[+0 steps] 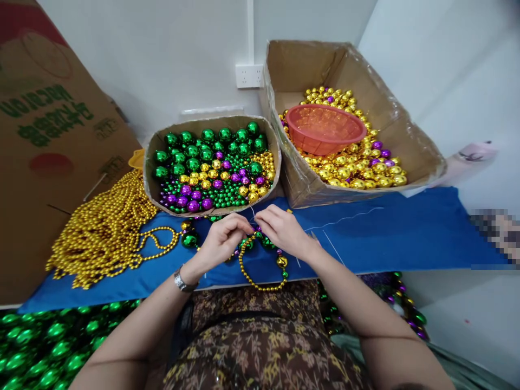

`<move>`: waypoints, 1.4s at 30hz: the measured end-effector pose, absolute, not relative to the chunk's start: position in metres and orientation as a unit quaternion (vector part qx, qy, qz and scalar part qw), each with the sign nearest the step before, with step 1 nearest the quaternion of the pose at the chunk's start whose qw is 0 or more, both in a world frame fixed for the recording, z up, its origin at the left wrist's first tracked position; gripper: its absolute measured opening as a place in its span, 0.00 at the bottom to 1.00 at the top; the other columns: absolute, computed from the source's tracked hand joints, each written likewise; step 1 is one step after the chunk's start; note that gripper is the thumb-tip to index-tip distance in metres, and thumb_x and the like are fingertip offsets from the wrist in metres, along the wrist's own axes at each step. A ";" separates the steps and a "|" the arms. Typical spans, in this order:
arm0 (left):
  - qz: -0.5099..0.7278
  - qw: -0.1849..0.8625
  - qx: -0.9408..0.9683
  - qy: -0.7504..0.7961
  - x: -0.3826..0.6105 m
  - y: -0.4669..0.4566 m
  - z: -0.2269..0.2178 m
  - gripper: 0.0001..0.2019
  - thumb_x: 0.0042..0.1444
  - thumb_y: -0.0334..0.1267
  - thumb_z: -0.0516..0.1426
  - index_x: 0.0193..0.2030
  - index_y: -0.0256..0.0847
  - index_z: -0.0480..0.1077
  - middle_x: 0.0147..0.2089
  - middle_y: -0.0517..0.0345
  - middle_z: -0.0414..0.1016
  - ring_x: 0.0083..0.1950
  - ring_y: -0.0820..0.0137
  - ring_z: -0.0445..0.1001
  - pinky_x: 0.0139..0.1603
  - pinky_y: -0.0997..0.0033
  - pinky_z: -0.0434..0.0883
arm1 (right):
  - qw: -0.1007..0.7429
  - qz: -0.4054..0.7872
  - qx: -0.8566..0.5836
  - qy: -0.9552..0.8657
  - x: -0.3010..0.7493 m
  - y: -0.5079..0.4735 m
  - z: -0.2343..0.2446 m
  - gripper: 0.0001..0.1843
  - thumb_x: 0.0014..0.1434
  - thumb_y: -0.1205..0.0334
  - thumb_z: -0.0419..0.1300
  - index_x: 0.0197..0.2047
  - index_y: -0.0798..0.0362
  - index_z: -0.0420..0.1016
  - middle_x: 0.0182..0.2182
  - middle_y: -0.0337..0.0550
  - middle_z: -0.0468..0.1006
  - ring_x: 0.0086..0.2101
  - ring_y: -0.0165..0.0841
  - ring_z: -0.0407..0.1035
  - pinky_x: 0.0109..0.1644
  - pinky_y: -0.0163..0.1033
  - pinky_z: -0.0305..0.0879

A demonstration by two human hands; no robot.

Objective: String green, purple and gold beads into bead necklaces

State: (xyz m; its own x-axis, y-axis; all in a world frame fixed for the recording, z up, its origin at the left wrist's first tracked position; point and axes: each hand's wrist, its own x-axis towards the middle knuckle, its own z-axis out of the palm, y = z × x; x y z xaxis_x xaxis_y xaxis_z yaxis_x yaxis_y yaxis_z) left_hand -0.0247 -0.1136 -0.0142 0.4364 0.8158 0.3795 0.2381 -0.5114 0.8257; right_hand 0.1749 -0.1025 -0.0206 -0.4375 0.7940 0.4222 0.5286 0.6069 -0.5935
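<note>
My left hand (pixel 227 237) and my right hand (pixel 281 230) meet over the blue cloth in a pinch. Between their fingertips is the end of a bead necklace (pixel 252 285), where a thin white thread (pixel 252 210) sticks up. A loop of small gold beads hangs below them toward the table's front edge, with a larger gold bead (pixel 281 261) on its right side. Green beads (pixel 267 242) of the same necklace lie partly hidden under my fingers. The exact grip of each fingertip is partly covered.
A box of green, purple and gold beads (pixel 151 181) stands just ahead. Right of it, a bigger carton (pixel 390 114) holds gold beads and a red basket (pixel 325 130). Gold bead strands (pixel 105 227) pile at left beside a tall carton (pixel 36 179). Loose thread lies on the blue cloth (pixel 377 238).
</note>
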 end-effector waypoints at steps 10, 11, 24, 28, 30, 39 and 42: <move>0.308 -0.053 0.898 0.310 -0.020 -0.114 -0.040 0.16 0.59 0.25 0.49 0.51 0.36 0.69 0.46 0.42 0.71 0.46 0.61 0.72 0.47 0.59 0.74 | 0.212 0.262 -0.324 -0.884 0.187 -0.091 -0.014 0.10 0.64 0.68 0.50 0.31 0.53 0.69 0.27 0.40 0.69 0.30 0.30 0.63 0.36 0.36 0.59; 0.309 -0.058 0.900 0.303 -0.020 -0.114 -0.040 0.16 0.59 0.26 0.50 0.54 0.35 0.68 0.47 0.41 0.71 0.47 0.59 0.72 0.47 0.57 0.74 | 0.213 0.278 -0.319 -0.881 0.188 -0.091 -0.011 0.11 0.64 0.67 0.50 0.31 0.53 0.69 0.28 0.40 0.70 0.30 0.30 0.63 0.36 0.36 0.60; 0.315 -0.066 0.907 0.273 -0.025 -0.105 -0.047 0.21 0.61 0.31 0.54 0.62 0.34 0.62 0.53 0.37 0.70 0.55 0.54 0.71 0.54 0.50 0.72 | 0.178 0.340 -0.295 -0.875 0.189 -0.081 -0.006 0.11 0.62 0.67 0.51 0.30 0.54 0.71 0.27 0.36 0.72 0.28 0.27 0.64 0.34 0.34 0.57; 0.313 -0.031 0.909 0.275 -0.023 -0.102 -0.046 0.13 0.62 0.30 0.53 0.52 0.37 0.70 0.51 0.41 0.72 0.51 0.59 0.72 0.51 0.54 0.73 | 0.186 0.360 -0.288 -0.868 0.187 -0.083 0.000 0.10 0.61 0.68 0.52 0.31 0.54 0.72 0.28 0.37 0.74 0.29 0.27 0.65 0.35 0.34 0.58; 0.334 0.030 0.894 0.297 -0.024 -0.102 -0.039 0.08 0.62 0.32 0.53 0.44 0.38 0.73 0.47 0.44 0.74 0.47 0.63 0.73 0.49 0.58 0.73 | 0.204 0.356 -0.291 -0.865 0.191 -0.083 0.005 0.09 0.61 0.67 0.52 0.33 0.53 0.73 0.28 0.37 0.74 0.29 0.27 0.65 0.35 0.34 0.59; 0.484 0.616 0.542 0.304 -0.047 -0.107 -0.029 0.11 0.56 0.44 0.60 0.28 0.40 0.75 0.53 0.47 0.76 0.58 0.57 0.71 0.53 0.57 0.71 | 0.407 0.520 -0.393 -0.640 0.225 -0.096 -0.024 0.13 0.59 0.50 0.59 0.33 0.51 0.71 0.28 0.37 0.73 0.27 0.27 0.65 0.30 0.33 0.61; 0.511 0.677 0.444 0.288 -0.035 -0.109 -0.038 0.15 0.54 0.49 0.60 0.25 0.40 0.71 0.51 0.49 0.77 0.59 0.56 0.71 0.55 0.50 0.69 | 0.520 0.634 -0.354 -0.450 0.206 -0.108 -0.041 0.16 0.59 0.44 0.57 0.34 0.49 0.64 0.41 0.40 0.77 0.29 0.28 0.68 0.28 0.33 0.61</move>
